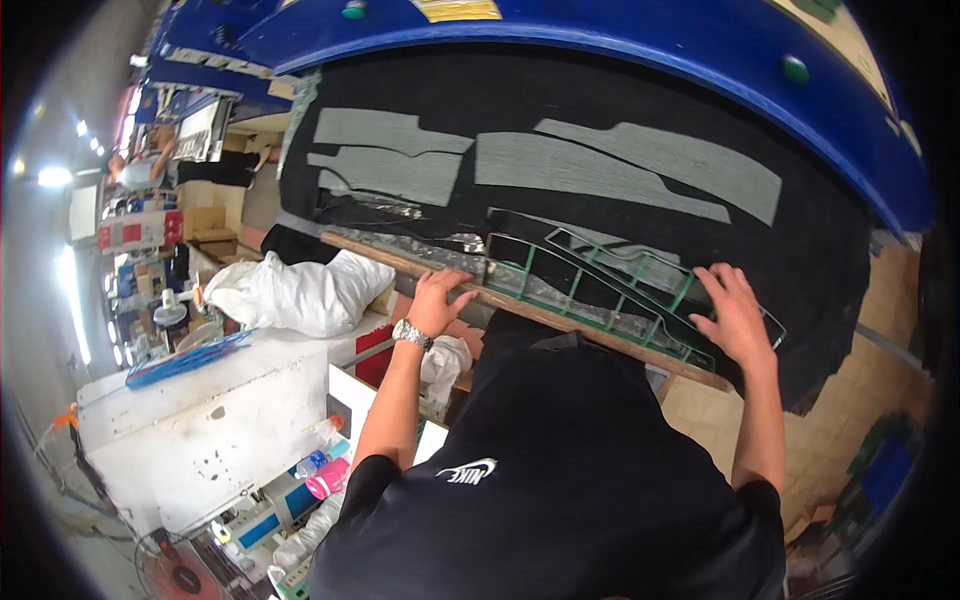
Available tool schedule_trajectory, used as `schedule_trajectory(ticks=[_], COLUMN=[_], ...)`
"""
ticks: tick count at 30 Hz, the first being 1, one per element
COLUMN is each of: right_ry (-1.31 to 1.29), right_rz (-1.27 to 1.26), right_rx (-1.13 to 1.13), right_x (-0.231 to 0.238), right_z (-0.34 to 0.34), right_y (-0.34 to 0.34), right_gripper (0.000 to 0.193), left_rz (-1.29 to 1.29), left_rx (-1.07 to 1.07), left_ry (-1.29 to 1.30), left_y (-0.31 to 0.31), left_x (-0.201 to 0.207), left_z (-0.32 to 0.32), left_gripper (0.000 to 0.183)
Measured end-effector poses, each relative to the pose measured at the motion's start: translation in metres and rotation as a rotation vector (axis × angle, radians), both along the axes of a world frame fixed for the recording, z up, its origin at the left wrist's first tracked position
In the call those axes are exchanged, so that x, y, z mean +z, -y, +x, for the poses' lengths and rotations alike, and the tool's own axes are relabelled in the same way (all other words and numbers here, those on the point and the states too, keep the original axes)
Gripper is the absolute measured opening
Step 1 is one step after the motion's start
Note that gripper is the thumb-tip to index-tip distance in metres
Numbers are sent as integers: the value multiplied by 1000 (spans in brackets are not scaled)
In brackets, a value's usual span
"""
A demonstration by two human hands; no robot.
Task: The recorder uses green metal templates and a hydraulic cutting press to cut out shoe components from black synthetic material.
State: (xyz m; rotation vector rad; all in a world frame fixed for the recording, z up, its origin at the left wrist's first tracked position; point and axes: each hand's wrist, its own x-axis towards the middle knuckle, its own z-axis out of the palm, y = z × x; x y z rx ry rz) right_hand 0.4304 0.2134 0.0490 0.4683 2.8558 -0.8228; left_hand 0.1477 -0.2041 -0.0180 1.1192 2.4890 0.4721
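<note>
Two green metal cutting dies lie on the black sheet in front of me. The narrower die slants over the wider die, which lies along the near wooden edge. My right hand bends over the right part of the dies, fingers on the far side and thumb on the near side, gripping there. My left hand, with a wristwatch, rests at the wooden edge left of the dies. Its fingers and thumb are apart, holding nothing. Grey cut-out shapes show beyond the dies.
A blue machine beam with green knobs spans the far side. At left are a white sack, a white table with blue cords, and a pink item. Another person is far left. A fan stands lower left.
</note>
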Motion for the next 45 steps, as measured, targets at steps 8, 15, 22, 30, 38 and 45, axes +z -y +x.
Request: schedule_trajectory(ticks=[8, 15, 22, 30, 38, 45], right_ry=[-161, -354, -625, -858, -664, -510], right_rz=[-646, -1046, -1185, -1387, -1251, -959], right_rx=[-874, -1429, -1752, -2054, -1830, -1825], right_x=[-74, -76, -122, -139, -193, -224], right_z=[4, -46, -95, -69, -12, 19], right_y=[-90, -122, -166, -243, -288, -303], right_gripper=[39, 50, 45, 29, 32, 20], left_rz=[302, 259, 58, -210, -132, -184], left_rx=[384, 412, 424, 503, 589, 473], left_ry=[42, -86, -194, -225, -251, -82], left_y=[33, 118, 126, 60, 50, 60], left_x=[3, -15, -70, -84, -63, -69], left_z=[-187, -449, -624, -643, -642, -651], left_gripper=[25, 32, 58, 85, 93, 62])
